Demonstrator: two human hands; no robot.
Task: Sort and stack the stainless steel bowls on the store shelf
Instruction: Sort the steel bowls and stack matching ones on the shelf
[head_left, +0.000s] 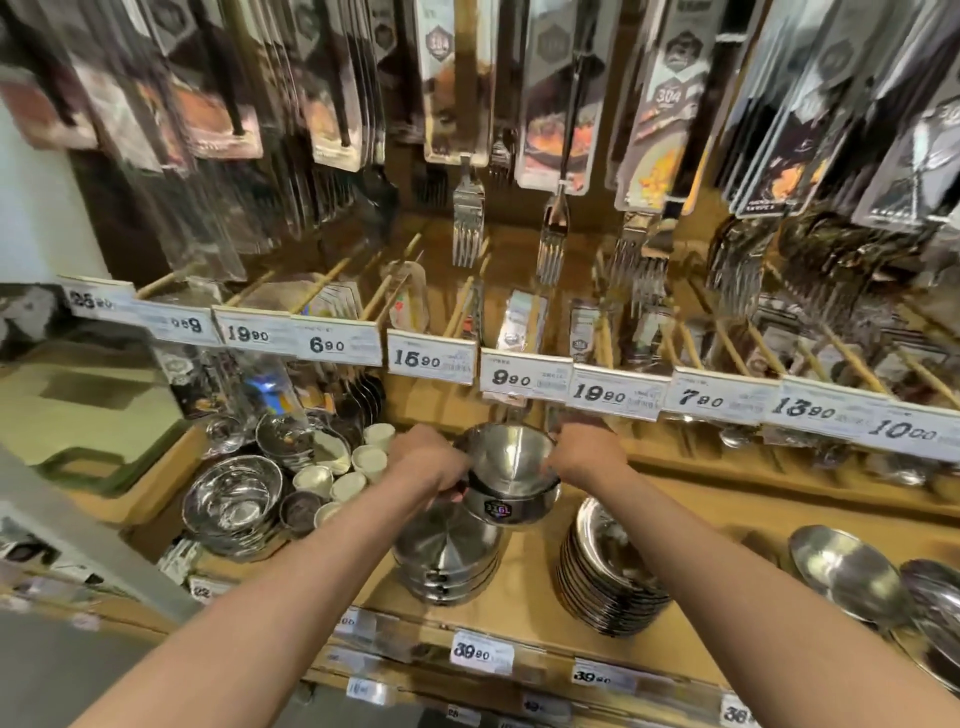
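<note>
Both hands, the left hand and right hand, curl their fingers round the rim of a steel bowl labelled "316L", held above a bowl stack on the wooden shelf. Price tags below read "39.90".

A bowl stack is set left of the plate stack on the shelf. Cups are placed further left, behind.

Two bare forearms run up to the left hand and right hand (no sleeves, rings or watch showing).
</note>
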